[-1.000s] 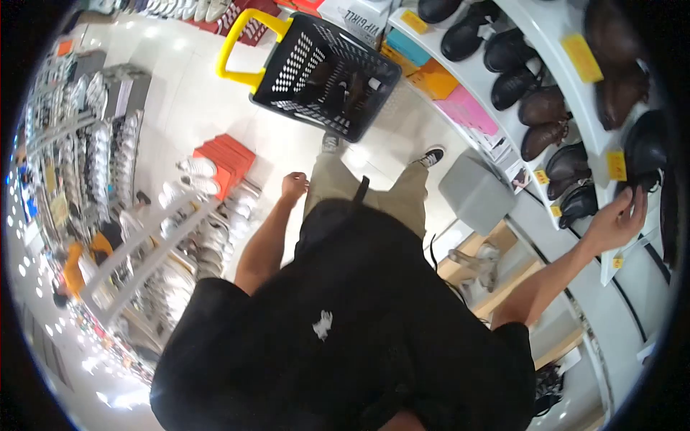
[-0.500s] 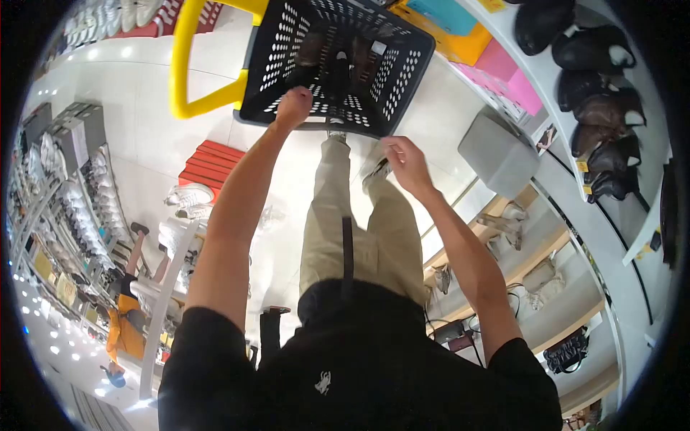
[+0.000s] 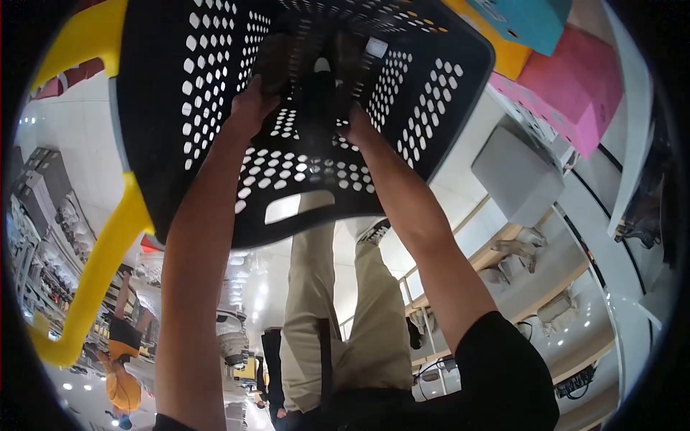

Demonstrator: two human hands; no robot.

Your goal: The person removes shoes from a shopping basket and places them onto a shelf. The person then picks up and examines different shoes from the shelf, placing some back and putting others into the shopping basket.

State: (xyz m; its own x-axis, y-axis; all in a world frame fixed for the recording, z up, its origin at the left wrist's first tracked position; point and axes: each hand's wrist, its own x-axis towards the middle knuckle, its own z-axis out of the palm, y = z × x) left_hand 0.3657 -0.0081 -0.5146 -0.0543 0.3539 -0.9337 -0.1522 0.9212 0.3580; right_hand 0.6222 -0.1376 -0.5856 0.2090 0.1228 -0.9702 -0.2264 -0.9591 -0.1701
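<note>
Both of my hands reach down inside a black perforated basket [image 3: 151, 108] with a yellow handle [image 3: 100, 258]. Near the left side, my left hand [image 3: 251, 108] is beside a brown shoe [image 3: 273, 65], its fingers apart at the shoe's lower end. My right hand [image 3: 356, 126] is by another dark brown shoe [image 3: 348, 61], with its fingers partly hidden. Between the hands lies a black shoe [image 3: 318, 93] with a light patch at its top. A small white label [image 3: 376, 47] shows at the right of the shoes.
Pink boxes [image 3: 568, 86] and a teal box [image 3: 525, 21] are stacked at the upper right. A grey block [image 3: 517, 176] stands beside wooden shelves [image 3: 568, 266] with shoes and bags. A person in orange [image 3: 122, 384] is at the lower left.
The basket appears larger and closer. Both hands have gone from near its rim down into it, beside the shoes. The view has leaned in over the basket.
</note>
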